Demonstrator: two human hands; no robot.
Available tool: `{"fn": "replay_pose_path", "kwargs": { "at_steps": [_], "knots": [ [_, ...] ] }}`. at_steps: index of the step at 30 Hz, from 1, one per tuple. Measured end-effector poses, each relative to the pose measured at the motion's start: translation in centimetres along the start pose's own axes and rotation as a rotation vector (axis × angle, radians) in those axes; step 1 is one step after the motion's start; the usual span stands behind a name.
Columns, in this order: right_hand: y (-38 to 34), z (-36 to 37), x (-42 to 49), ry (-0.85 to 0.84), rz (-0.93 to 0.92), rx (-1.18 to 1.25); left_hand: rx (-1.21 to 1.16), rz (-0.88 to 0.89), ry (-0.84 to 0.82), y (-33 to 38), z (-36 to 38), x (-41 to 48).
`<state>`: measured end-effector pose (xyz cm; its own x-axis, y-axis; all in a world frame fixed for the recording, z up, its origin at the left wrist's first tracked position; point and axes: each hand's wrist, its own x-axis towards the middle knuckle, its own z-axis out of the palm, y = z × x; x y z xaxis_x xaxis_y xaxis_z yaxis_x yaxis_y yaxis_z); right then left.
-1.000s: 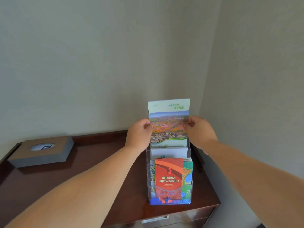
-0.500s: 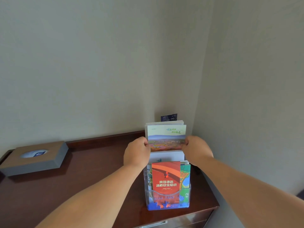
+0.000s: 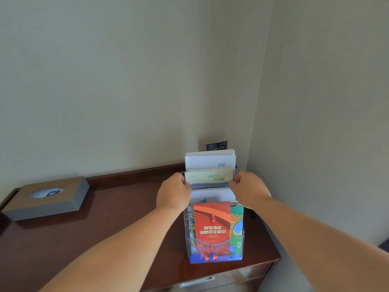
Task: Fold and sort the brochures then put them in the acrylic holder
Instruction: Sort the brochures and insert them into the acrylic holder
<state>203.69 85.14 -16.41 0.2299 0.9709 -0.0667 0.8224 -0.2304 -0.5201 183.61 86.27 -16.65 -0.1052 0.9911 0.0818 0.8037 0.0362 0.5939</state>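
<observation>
A tiered clear acrylic holder (image 3: 214,248) stands at the right end of the wooden cabinet top. A red brochure (image 3: 212,224) fills its front pocket beside a colourful map brochure (image 3: 236,223). White brochures (image 3: 210,161) stand in the rear tiers. A pale green landscape brochure (image 3: 208,178) sits low in a middle tier, with only its top strip showing. My left hand (image 3: 173,192) pinches its left edge and my right hand (image 3: 248,189) pinches its right edge.
A grey-brown tissue box (image 3: 49,197) lies at the left back of the dark wood cabinet top (image 3: 117,224). A small dark card (image 3: 216,145) stands behind the holder in the wall corner. A drawer handle (image 3: 196,282) shows below the front edge.
Both hands have lowered the landscape brochure from well above the holder down into a middle tier, until only its top strip remains visible.
</observation>
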Motion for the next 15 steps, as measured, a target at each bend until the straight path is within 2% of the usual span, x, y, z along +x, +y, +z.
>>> {"fn": "replay_pose_path", "kwargs": {
  "at_steps": [7, 15],
  "knots": [
    [0.1, 0.3, 0.3, 0.068, -0.006, 0.101, -0.046, -0.003, -0.010, 0.7, 0.3, 0.2],
    [0.0, 1.1, 0.7, 0.030, -0.020, 0.105, -0.006, -0.031, -0.065, 0.8, 1.2, 0.3]
  ]
}}
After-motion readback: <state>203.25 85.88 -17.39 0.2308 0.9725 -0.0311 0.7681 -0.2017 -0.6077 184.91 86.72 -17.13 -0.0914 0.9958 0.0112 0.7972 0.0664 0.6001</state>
